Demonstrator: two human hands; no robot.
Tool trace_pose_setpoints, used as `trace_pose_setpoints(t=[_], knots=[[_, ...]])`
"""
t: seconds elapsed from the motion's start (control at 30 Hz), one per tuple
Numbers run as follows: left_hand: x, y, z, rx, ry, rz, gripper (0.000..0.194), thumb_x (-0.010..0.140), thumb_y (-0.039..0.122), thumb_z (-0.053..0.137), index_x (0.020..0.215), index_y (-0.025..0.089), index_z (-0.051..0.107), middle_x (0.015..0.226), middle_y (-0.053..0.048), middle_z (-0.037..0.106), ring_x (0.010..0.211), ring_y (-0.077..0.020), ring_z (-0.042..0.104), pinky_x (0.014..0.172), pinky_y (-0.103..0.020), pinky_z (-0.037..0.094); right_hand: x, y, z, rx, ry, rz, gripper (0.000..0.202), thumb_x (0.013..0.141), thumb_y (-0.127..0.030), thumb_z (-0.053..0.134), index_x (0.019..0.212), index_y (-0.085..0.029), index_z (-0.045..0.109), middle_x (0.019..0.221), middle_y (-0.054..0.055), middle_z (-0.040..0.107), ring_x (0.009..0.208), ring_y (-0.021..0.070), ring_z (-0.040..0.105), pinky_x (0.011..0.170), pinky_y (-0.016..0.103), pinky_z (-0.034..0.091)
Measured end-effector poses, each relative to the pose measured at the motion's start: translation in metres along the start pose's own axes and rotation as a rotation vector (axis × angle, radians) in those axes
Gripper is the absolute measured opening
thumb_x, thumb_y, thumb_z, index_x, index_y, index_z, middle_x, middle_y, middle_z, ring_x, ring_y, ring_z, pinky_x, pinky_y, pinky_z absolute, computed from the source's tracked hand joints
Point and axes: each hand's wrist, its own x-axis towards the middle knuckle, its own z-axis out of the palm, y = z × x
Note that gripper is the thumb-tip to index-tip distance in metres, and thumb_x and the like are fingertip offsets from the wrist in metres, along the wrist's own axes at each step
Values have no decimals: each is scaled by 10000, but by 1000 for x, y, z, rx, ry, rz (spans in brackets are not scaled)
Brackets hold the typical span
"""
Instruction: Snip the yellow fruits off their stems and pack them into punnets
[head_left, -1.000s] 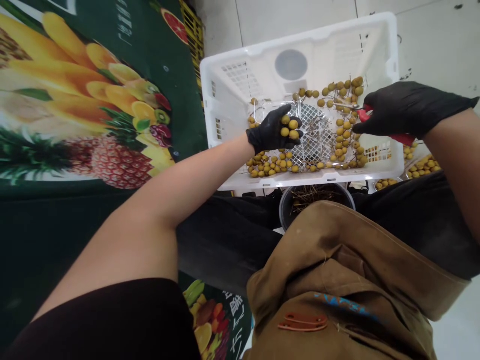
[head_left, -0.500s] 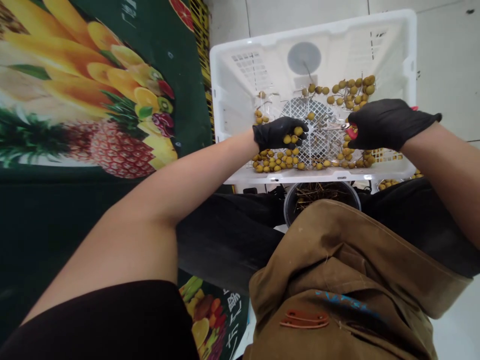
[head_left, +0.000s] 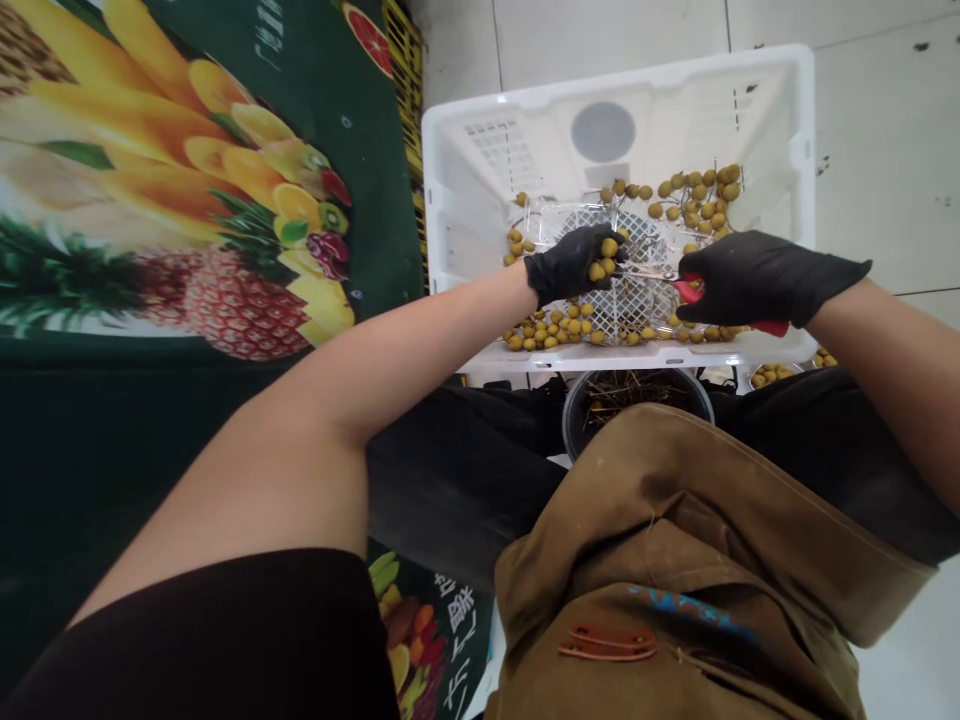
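Observation:
My left hand (head_left: 576, 264), in a black glove, is closed on a small bunch of longans (head_left: 604, 262), round and yellow-brown. My right hand (head_left: 739, 280), gloved in black too, grips red-handled scissors (head_left: 686, 290). Their metal blades point left and reach close to the held longans; whether they touch a stem I cannot tell. Both hands are over a white plastic crate (head_left: 622, 364). More longans lie inside it, in a heap (head_left: 551, 326) at the near left and a cluster (head_left: 701, 195) at the far right. Clear plastic shows among them.
Below the crate's near edge, between my legs, stands a grey bucket (head_left: 571, 425) of cut stems. Clear packs of longans (head_left: 772, 375) sit right of it. A green fruit-printed cover (head_left: 375, 200) and a yellow crate (head_left: 405, 70) are on the left.
The scissors and my right hand have come left, nearer the longans in my left hand. My left hand has shifted slightly right. The view has moved a little.

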Motion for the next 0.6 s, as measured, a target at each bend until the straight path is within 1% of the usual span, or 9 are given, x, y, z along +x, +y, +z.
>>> trace_pose_setpoints(t=[0.1,0.13,0.2,0.3,0.37,0.5,0.6], knots=[[-8,10,3,-14,0,5,469,1156,681,676,1101,218,728,820,-47,736,887,-254,769,757,-344,584,2,-6,5,41,-3,-26,209,993,-452,790,1083,-268,831,975,107,830,899,319,761,803,416,522],[-10,13,5,-21,0,2,560,1167,759,619,1116,213,732,816,-50,732,901,-263,790,751,-340,582,2,-7,5,53,7,-30,204,993,-451,786,1077,-270,827,992,106,837,911,318,760,811,415,529],[-14,19,8,-55,-13,10,669,1175,839,537,1149,201,737,823,-41,725,831,-233,789,682,-303,541,3,-9,5,77,18,-34,205,1004,-452,770,1073,-267,823,1010,106,844,924,312,758,821,410,537],[-18,24,12,-137,-60,25,698,1161,870,548,1139,194,724,829,-27,721,667,-155,699,576,-258,463,5,-12,4,110,4,-38,220,1012,-451,747,1054,-249,823,982,113,831,912,307,756,817,407,531],[-19,26,13,-170,-80,33,689,1141,874,593,1102,196,710,827,-29,722,629,-137,660,548,-253,449,6,-14,4,147,8,-41,220,1003,-446,750,1035,-240,821,968,114,821,904,303,752,816,404,524],[-22,26,15,-144,-71,71,667,1154,860,577,1110,207,705,850,-38,727,655,-151,677,559,-253,451,8,-17,4,218,8,-44,201,1017,-428,749,1004,-233,798,969,113,814,873,282,725,796,391,509],[-24,26,14,-96,-66,76,648,1115,854,645,1201,217,724,874,-50,740,743,-208,737,602,-284,497,10,-19,6,245,-12,-31,172,1043,-382,719,1008,-229,789,969,105,821,835,263,709,774,382,508]])
